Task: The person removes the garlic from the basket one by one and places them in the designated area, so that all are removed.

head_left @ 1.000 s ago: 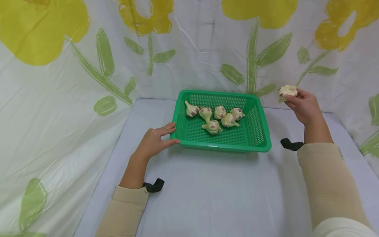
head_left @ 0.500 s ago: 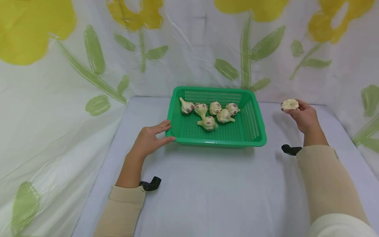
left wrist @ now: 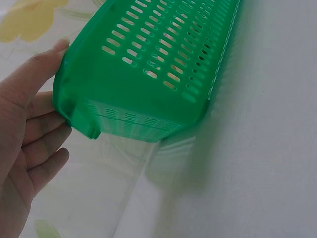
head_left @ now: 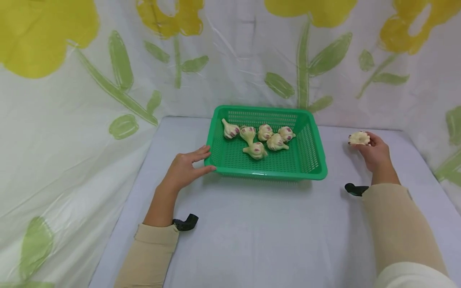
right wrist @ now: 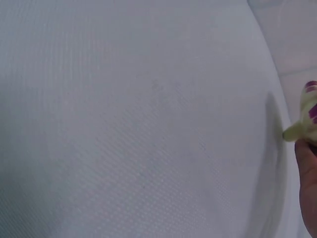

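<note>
My left hand [head_left: 185,168] holds the front-left corner of a green plastic basket [head_left: 266,174], thumb at the front rim and fingers at the left side. In the left wrist view the fingers [left wrist: 47,144] reach behind the basket's rim [left wrist: 62,94]. Inside the basket lie several garlic bulbs [head_left: 256,151], cream with purple marks. To the right of the basket, my right hand [head_left: 376,153] pinches another garlic bulb [head_left: 359,138] low over the table, its knobbly underside showing. The right wrist view catches part of this bulb [right wrist: 308,116] and its stem at the right edge.
A white-covered table [head_left: 273,232] spreads under everything. Behind it hangs a white sheet [head_left: 237,76] with yellow flowers and green leaves, close to the basket's far rim. Black wrist devices [head_left: 185,222] sit on both forearms.
My right hand has lowered with the garlic bulb, bringing it down toward the table right of the basket. The left hand stays at the basket's corner; the head view has shifted slightly.
</note>
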Demonstrator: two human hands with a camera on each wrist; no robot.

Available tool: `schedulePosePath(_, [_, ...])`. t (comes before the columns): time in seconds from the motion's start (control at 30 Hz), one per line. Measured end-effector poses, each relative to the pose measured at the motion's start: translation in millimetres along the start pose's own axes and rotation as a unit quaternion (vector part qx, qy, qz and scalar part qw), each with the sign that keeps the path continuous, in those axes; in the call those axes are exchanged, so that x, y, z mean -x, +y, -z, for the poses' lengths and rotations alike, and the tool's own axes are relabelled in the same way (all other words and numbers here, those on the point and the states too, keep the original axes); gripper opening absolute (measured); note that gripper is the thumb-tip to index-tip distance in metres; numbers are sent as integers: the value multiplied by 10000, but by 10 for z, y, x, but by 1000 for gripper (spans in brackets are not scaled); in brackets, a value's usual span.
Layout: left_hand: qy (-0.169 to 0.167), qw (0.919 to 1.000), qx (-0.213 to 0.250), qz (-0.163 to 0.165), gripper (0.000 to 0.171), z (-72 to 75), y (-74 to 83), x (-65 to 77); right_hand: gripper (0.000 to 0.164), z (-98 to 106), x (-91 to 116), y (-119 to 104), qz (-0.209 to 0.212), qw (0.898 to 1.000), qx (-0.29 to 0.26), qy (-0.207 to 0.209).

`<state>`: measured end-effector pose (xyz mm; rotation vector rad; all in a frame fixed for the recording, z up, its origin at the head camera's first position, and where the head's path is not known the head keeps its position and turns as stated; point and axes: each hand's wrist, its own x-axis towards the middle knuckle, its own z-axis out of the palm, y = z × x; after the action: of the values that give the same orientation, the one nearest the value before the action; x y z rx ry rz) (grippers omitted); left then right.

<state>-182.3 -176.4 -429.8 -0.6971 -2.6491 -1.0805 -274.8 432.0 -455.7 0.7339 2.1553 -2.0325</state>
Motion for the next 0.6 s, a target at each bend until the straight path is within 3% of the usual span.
schedulePosePath(0.3, [-10,10000,33,70,57,-1,10,4,99,-19,-29,43,-212,9973,-651,281])
schedulePosePath(0.6, [-113,9998,-9,137,58,-8,14,13,106,-39,-44,72,-359,9950,-769,520])
